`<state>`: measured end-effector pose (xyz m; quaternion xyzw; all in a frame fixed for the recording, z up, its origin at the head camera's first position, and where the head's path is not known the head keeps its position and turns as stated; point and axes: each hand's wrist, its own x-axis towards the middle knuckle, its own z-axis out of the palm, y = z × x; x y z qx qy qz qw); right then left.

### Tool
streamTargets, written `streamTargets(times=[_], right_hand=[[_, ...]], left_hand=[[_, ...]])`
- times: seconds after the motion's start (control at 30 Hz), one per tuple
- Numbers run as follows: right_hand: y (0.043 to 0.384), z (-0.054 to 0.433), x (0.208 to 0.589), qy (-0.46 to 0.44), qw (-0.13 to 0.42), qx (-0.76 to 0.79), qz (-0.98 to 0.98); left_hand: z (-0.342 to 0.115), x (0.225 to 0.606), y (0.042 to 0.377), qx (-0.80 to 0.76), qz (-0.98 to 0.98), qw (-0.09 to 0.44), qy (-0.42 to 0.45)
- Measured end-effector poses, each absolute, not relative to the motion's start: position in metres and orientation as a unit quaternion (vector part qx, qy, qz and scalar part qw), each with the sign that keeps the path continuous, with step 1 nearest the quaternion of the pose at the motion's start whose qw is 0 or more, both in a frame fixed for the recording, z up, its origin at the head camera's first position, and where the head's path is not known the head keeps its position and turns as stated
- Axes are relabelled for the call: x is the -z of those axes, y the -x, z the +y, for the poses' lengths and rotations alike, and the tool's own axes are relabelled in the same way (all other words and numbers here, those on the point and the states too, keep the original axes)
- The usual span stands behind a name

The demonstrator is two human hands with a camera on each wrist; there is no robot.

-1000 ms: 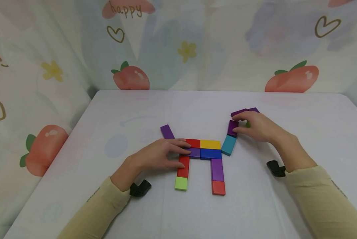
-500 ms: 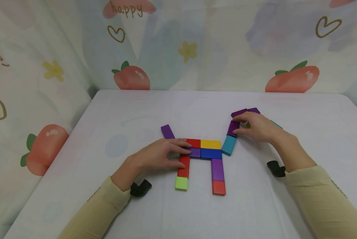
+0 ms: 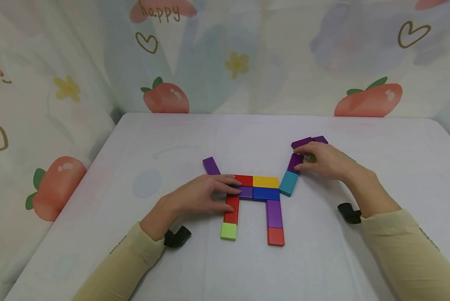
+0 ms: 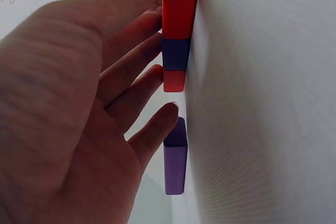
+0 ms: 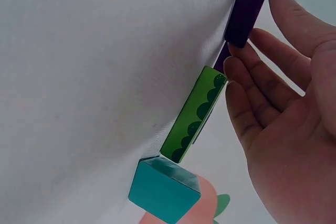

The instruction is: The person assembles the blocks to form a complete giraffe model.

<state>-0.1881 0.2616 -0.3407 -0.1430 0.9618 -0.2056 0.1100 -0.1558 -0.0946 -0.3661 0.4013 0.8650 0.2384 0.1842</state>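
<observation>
Thumb and fingers of the right hand (image 3: 328,161) pinch a dark purple block (image 3: 296,161); in the right wrist view the thumb lies along its edge and a fingertip meets its end. A teal block (image 3: 289,183) adjoins its near end. The left hand (image 3: 196,194) rests relaxed fingers on a joined group of flat blocks, touching a purple block (image 3: 245,192) and a red block (image 3: 231,211). Beside these are a yellow block (image 3: 265,182) and a blue block (image 3: 265,194). In the left wrist view another purple block (image 4: 175,166) lies near the little finger.
Two dark purple blocks (image 3: 301,142) lie beyond the right fingers. A green block (image 5: 194,116) and a teal block (image 5: 164,190) sit under that hand. Leg-like rows end in a lime block (image 3: 228,231) and a coral red block (image 3: 275,236). A printed curtain stands behind the white table (image 3: 172,138).
The pinched dark purple block has shifted slightly right and toward the person, turning a little to line up with the teal block. The left hand has kept its place.
</observation>
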Motion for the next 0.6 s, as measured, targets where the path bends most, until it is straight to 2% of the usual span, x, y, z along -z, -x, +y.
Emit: streamTargets(times=[0.6], right_hand=[[0.1886, 0.2632, 0.3403, 0.148, 0.102, 0.209, 0.961]], left_hand=[[-0.0945, 0.3644, 0.1548, -0.237, 0.865, 0.182, -0.403]])
